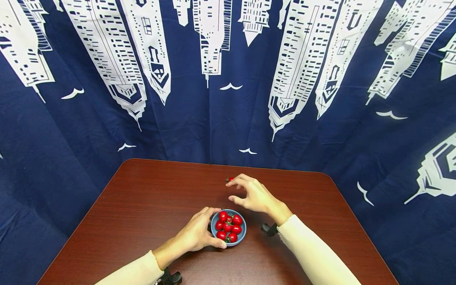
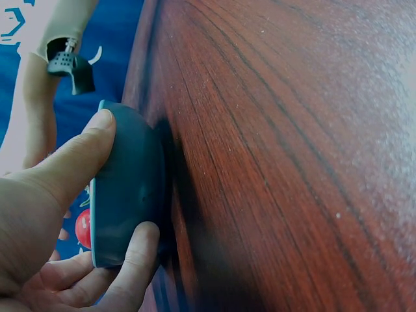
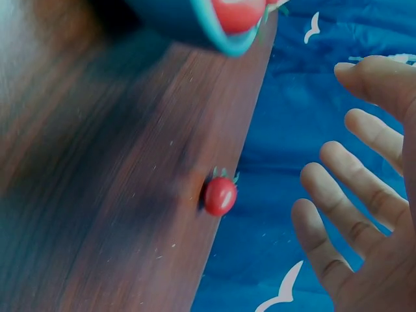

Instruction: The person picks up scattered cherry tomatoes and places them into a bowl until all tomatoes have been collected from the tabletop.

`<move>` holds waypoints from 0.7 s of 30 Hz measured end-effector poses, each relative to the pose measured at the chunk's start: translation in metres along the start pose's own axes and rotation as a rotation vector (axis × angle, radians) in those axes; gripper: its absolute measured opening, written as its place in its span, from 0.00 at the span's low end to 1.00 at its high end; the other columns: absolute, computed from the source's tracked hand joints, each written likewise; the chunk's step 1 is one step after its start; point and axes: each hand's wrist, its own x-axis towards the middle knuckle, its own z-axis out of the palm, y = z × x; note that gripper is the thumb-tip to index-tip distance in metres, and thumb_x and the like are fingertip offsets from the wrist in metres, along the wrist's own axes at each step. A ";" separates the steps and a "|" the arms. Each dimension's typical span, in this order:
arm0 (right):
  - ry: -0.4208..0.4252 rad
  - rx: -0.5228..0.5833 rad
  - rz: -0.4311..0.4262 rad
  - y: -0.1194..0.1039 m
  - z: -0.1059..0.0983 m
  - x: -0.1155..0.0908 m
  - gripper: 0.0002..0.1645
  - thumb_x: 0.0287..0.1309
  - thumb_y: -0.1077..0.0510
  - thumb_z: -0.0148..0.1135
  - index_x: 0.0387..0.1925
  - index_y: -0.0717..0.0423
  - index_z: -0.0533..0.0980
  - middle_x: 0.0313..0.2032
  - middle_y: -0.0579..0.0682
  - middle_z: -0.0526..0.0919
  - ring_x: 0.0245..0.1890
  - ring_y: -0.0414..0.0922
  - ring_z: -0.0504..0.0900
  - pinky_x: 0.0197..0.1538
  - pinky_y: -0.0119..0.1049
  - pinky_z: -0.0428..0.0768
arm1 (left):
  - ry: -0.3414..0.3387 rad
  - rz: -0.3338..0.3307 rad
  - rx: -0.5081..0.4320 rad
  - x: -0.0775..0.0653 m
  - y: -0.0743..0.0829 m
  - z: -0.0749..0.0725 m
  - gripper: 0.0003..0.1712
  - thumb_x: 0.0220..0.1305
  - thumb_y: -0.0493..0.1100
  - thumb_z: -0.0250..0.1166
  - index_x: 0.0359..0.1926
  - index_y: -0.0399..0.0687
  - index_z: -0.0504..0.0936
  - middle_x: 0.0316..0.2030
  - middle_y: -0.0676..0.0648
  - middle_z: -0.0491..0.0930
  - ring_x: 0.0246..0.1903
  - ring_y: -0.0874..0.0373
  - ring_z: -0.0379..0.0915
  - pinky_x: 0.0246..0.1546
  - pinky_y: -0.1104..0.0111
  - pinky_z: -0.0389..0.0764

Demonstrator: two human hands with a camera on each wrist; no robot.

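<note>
My left hand (image 1: 197, 232) holds a small blue bowl (image 1: 244, 230) by its left side, thumb near the front of the rim and fingers round the back. In the left wrist view, a fingertip lies low against the bowl's outer wall (image 2: 130, 182). Several red cherry tomatoes (image 1: 227, 227), some with green stems, fill the bowl. Beyond it my right hand (image 1: 254, 196) hovers, fingers spread and holding nothing. One loose cherry tomato (image 3: 220, 196) lies on the table past that hand; in the head view the fingers partly cover it.
Everything stands on a brown wood-grain table (image 1: 160, 190). Behind its far edge hangs a dark blue cloth (image 1: 185, 130) printed with white buildings and birds. Each wrist carries a small black device (image 1: 269, 229).
</note>
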 end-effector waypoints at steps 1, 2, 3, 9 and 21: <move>0.004 0.003 0.006 0.003 0.001 0.001 0.25 0.68 0.50 0.85 0.64 0.46 0.90 0.60 0.47 0.91 0.54 0.54 0.94 0.51 0.50 0.94 | -0.001 -0.002 0.000 0.000 0.000 0.000 0.61 0.46 0.54 0.99 0.77 0.39 0.80 0.62 0.46 0.86 0.58 0.53 0.82 0.62 0.60 0.87; 0.009 0.004 0.011 0.005 0.001 0.002 0.25 0.68 0.50 0.85 0.64 0.46 0.90 0.60 0.47 0.91 0.54 0.54 0.94 0.52 0.49 0.93 | -0.002 -0.002 -0.003 0.000 0.000 0.000 0.61 0.46 0.54 0.99 0.77 0.39 0.80 0.62 0.46 0.86 0.58 0.53 0.82 0.63 0.60 0.87; 0.013 0.009 0.016 0.008 0.002 0.004 0.25 0.68 0.51 0.85 0.64 0.47 0.90 0.61 0.47 0.91 0.54 0.54 0.94 0.52 0.49 0.93 | -0.003 -0.001 -0.006 0.001 0.000 0.000 0.61 0.46 0.54 0.99 0.77 0.39 0.80 0.61 0.46 0.86 0.58 0.53 0.83 0.63 0.59 0.87; 0.009 0.030 0.060 0.026 0.007 0.011 0.26 0.68 0.52 0.84 0.64 0.50 0.89 0.62 0.50 0.90 0.56 0.57 0.94 0.57 0.54 0.92 | -0.011 0.004 -0.029 0.000 0.001 -0.001 0.61 0.46 0.51 0.99 0.77 0.36 0.80 0.60 0.44 0.86 0.57 0.51 0.85 0.62 0.61 0.88; -0.006 0.037 0.084 0.052 0.020 0.025 0.31 0.67 0.55 0.83 0.70 0.56 0.87 0.63 0.58 0.89 0.58 0.60 0.91 0.63 0.57 0.91 | -0.016 0.003 -0.041 0.000 0.000 -0.001 0.60 0.46 0.50 0.99 0.77 0.36 0.80 0.59 0.45 0.85 0.54 0.52 0.87 0.58 0.66 0.88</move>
